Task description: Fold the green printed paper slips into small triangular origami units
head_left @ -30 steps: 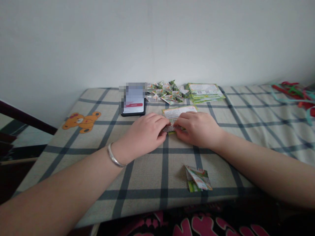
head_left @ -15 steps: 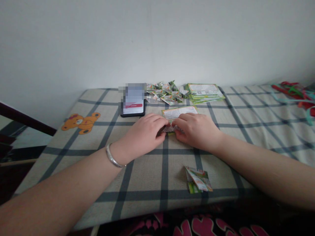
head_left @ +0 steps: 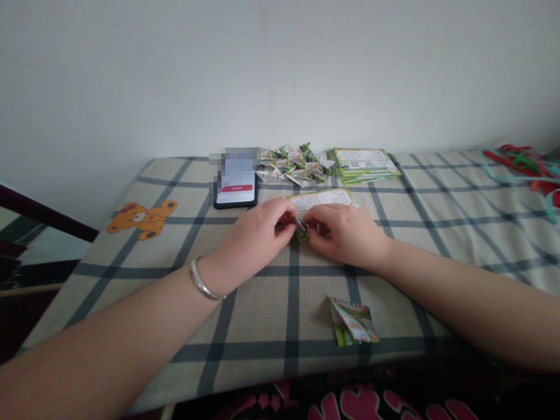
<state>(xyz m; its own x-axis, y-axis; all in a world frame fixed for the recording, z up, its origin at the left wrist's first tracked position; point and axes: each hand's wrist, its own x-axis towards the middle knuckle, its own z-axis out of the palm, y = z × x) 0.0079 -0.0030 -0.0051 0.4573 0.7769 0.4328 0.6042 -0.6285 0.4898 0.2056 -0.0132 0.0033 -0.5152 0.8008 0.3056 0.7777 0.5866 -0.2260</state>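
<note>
1. The left hand (head_left: pixel 262 233), wearing a rigid silver-coloured bangle (head_left: pixel 201 283) at the wrist, is pinching one side of a small folded piece of printed paper (head_left: pixel 301 223); its grasping fingertips are partly hiding the contact.
2. The right hand (head_left: pixel 350 233) is grasping the other side between curled fingers and thumb. The piece's full shape is being concealed.
3. A flat white printed sheet with green edging (head_left: pixel 324 197) is lying just beyond and partly beneath the hands, which are covering its nearer portion.
4. A green-and-white folded paper piece (head_left: pixel 353 321) is resting nearer the wearer than the right hand.
5. Beyond the left hand, a black smartphone (head_left: pixel 236 189) is showing a lit screen, partly obscured by pixelation. To its right, a heap of pointed folded papers (head_left: pixel 297 163) is overlapping too closely for counting.
6. Beyond the right hand, a stack of green-bordered printed leaflets (head_left: pixel 366 160) is lying flat; farther right, tangled red, green and turquoise strips (head_left: pixel 525 166) are running out of frame.
</note>
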